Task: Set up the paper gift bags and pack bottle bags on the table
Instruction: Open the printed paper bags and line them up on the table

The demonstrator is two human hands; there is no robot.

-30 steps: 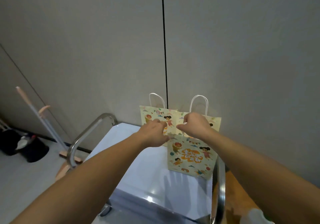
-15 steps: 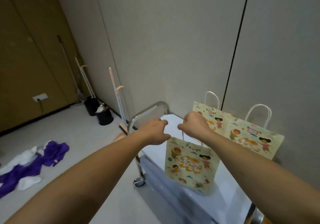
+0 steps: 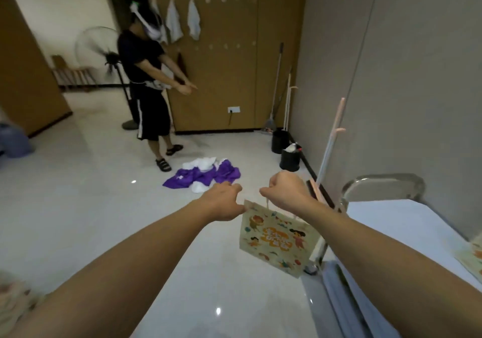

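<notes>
A cream paper gift bag point(image 3: 276, 241) printed with cartoon children hangs in the air over the floor, left of the table. My right hand point(image 3: 285, 187) grips its string handle from above. My left hand point(image 3: 224, 202) pinches the bag's top left corner. A second printed gift bag point(image 3: 472, 256) shows partly at the right edge, on the table point(image 3: 407, 222) with the pale blue top.
The table has a metal rail point(image 3: 383, 181) at its far end. A pink-handled mop point(image 3: 330, 149) leans by the wall, with black bins point(image 3: 289, 158) behind. Purple and white cloths point(image 3: 206, 174) lie on the floor. A person point(image 3: 147, 76) stands farther back.
My view has swung left from the wall to the room. Both hands have carried the gift bag off the table's top and left, out over the floor.
</notes>
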